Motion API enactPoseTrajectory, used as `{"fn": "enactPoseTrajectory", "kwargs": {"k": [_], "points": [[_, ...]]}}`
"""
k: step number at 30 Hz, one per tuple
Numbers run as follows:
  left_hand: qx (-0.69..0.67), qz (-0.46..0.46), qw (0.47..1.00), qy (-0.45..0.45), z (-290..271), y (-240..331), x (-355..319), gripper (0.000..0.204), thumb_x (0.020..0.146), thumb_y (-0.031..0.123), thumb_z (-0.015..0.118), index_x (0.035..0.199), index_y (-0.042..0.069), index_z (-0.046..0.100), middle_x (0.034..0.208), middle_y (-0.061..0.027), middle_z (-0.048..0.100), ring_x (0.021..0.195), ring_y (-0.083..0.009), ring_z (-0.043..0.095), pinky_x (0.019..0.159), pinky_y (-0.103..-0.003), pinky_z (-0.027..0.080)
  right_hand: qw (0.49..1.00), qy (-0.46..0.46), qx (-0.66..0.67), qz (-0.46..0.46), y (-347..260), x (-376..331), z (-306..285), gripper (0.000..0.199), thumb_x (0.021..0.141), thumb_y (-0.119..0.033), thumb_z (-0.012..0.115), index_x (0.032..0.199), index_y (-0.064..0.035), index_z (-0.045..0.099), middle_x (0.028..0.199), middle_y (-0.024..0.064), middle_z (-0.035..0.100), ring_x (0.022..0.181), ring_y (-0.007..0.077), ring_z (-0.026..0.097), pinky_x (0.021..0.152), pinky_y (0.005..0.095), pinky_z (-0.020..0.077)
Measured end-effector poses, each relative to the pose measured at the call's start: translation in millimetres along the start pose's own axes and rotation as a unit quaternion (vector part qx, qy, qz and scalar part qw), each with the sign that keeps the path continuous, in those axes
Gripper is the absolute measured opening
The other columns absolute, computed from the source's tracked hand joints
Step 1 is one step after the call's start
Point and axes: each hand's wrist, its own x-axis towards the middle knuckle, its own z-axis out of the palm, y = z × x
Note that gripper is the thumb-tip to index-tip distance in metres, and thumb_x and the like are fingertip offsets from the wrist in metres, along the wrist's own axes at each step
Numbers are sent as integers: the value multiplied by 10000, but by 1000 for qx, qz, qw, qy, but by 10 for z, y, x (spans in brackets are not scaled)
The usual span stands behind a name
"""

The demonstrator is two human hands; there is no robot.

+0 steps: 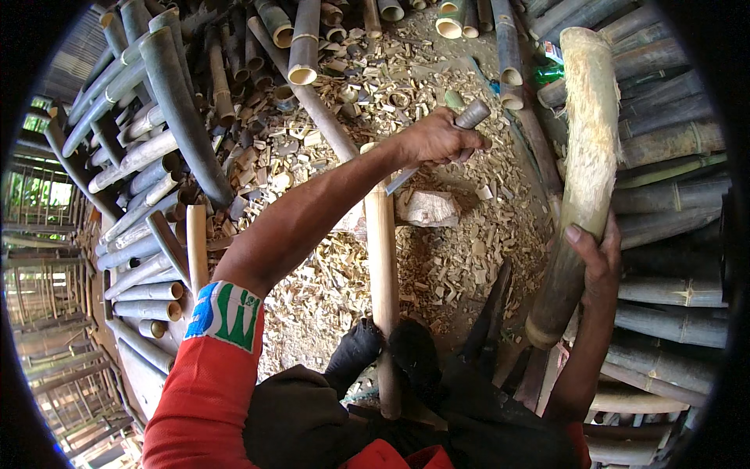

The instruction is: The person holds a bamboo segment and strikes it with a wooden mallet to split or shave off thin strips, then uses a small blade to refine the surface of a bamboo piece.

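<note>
My left hand [447,139] is closed around the thick grey cylindrical handle of a knife [472,114]. A short stretch of its blade [401,180] shows below my wrist; my hand and forearm hide the rest. Off to the right, my right hand [597,252] grips a thick bamboo pole [587,148] near its middle. The upper half of that pole is pale and rough with loose fibres, while its lower part keeps a smooth greenish-brown skin. Between my feet runs a pale peeled pole [382,258], passing beside a chunky wood block [428,209].
Wood chips [312,273] cover the ground around my dark-covered feet [355,349]. Cut bamboo poles [183,109] are heaped on the left, and more bamboo [672,203] is stacked along the right. Several hollow poles [303,47] lie at the far side. A green bottle [549,73] is at the upper right.
</note>
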Motion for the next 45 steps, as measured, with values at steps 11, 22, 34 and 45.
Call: {"fn": "enactPoseTrajectory", "kwargs": {"k": [11, 22, 34, 45], "points": [[-13, 64, 997, -30, -162, -124, -79, 311, 943, 411, 690, 949, 103, 732, 749, 23, 622, 575, -65, 514, 591, -241, 466, 981, 162, 81, -70, -505, 355, -764, 627, 798, -276, 767, 1329, -14, 561, 1156, 160, 640, 1049, 258, 639, 912, 392, 539], [-67, 25, 997, -23, -182, -176, -82, 276, 942, 344, 705, 921, 68, 711, 658, 25, 577, 494, -62, 473, 426, -224, 368, 991, -39, -123, -43, -516, 879, -7, 968, 686, -342, 862, 1466, 27, 424, 1282, 204, 593, 1177, 301, 595, 1011, 424, 495], [-93, 25, 995, -34, -276, -243, -53, 190, 942, 240, 678, 994, 62, 724, 712, -2, 602, 524, -80, 476, 469, -250, 394, 895, -41, -368, -250, 410, 1102, 77, 928, 723, -345, 850, 1470, 2, 423, 1252, 173, 620, 1093, 265, 632, 971, 381, 507], [-104, 50, 993, -41, -238, -269, 82, 189, 969, 256, 673, 956, 67, 675, 764, -15, 667, 509, -79, 514, 437, -234, 416, 976, -19, -72, -202, -549, 952, -656, 680, 798, -354, 817, 1313, 9, 561, 1125, 167, 674, 1004, 266, 677, 910, 362, 538]]}}
